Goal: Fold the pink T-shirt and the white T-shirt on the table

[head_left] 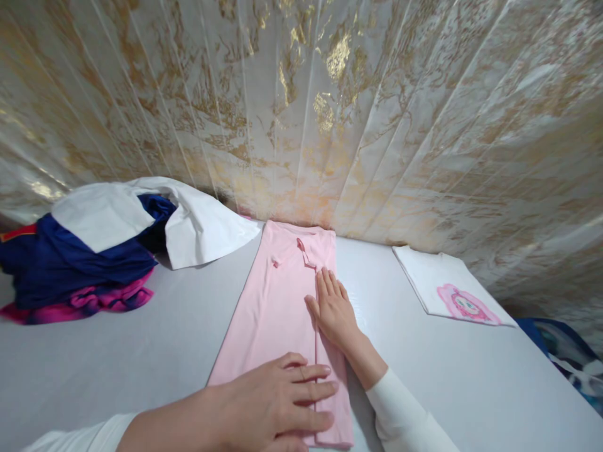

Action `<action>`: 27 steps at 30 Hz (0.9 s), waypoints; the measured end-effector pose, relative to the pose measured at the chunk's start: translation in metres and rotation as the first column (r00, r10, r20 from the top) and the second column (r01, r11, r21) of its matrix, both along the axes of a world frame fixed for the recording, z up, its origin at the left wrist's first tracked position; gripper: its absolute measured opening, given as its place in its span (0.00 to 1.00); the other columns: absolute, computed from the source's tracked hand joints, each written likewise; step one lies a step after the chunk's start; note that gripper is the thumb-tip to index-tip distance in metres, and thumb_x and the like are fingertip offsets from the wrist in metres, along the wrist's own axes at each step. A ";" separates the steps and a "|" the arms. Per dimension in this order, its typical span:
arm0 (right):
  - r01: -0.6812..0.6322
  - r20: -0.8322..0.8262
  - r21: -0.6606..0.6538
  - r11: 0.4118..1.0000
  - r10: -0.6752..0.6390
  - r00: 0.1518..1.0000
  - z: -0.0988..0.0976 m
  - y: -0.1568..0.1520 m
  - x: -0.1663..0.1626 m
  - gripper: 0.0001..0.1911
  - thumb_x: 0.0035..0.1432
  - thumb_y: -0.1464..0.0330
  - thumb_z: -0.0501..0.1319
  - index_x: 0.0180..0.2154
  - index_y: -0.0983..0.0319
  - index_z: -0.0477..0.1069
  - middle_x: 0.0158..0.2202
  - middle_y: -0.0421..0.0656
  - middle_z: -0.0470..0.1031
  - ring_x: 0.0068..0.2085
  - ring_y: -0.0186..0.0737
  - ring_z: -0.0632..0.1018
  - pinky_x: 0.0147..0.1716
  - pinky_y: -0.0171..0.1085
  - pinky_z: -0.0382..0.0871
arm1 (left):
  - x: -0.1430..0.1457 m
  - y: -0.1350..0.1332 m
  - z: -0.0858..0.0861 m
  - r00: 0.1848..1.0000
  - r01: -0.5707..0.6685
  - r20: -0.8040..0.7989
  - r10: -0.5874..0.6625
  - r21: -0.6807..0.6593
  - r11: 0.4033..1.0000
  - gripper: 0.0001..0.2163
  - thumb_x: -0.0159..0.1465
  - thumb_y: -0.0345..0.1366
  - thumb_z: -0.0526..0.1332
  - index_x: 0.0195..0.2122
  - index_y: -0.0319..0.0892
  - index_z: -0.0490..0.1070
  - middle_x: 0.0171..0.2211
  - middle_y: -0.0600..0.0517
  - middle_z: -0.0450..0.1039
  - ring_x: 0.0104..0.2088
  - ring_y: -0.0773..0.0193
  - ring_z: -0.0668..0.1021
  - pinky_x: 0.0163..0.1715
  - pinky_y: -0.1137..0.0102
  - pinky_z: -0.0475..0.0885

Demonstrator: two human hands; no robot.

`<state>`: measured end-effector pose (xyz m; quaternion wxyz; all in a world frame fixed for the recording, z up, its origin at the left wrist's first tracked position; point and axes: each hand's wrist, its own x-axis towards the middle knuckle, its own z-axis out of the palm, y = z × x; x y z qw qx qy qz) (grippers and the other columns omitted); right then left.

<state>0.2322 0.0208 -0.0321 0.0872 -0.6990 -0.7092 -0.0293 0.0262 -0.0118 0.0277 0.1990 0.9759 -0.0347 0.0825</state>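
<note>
A pink short-sleeved garment (277,307), dress-like in length, lies flat on the white table with its neckline toward the wall. Its right side is folded inward as a long strip, and both small sleeves rest on the upper part. My left hand (277,402) lies across the lower part, fingers spread and pointing right over the folded strip. Higher up, my right hand (334,307) rests flat on the fold's edge, its fingers stretched out toward the neckline. Neither hand grips the cloth.
At the left is a heap of clothes: a white garment (207,229), dark blue cloth (94,263) and pink-purple cloth (108,298). A folded white shirt (431,279) with a pink print lies at the right. A patterned gold-and-white wall (301,113) borders the white table (452,370).
</note>
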 end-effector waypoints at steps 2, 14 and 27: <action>0.013 -0.012 -0.018 1.000 -0.013 1.000 0.002 0.009 0.001 0.35 0.67 0.57 0.47 0.66 0.74 0.48 0.68 0.55 0.46 0.68 0.50 0.50 0.64 0.47 0.46 | 0.000 -0.002 0.004 1.000 0.004 -0.022 -0.003 0.012 1.000 0.16 0.71 0.39 0.53 0.57 0.43 0.65 0.62 0.46 0.63 0.63 0.54 0.64 0.57 0.60 0.59; 0.033 -0.076 -0.011 0.999 -0.034 0.997 0.001 0.020 0.002 0.37 0.67 0.53 0.45 0.66 0.71 0.49 0.69 0.53 0.44 0.69 0.50 0.47 0.64 0.49 0.45 | 0.023 -0.035 -0.018 0.994 -0.089 0.076 0.078 0.151 0.985 0.16 0.74 0.35 0.45 0.59 0.36 0.61 0.60 0.45 0.65 0.59 0.60 0.69 0.53 0.66 0.63; -0.128 -0.136 -0.036 0.991 0.122 0.983 0.010 0.031 0.071 0.28 0.65 0.64 0.50 0.65 0.62 0.55 0.68 0.47 0.51 0.68 0.42 0.52 0.63 0.45 0.50 | 0.024 0.023 0.005 0.978 -0.153 -0.153 0.138 -0.089 0.984 0.24 0.72 0.41 0.48 0.67 0.38 0.51 0.66 0.44 0.50 0.67 0.57 0.54 0.65 0.57 0.47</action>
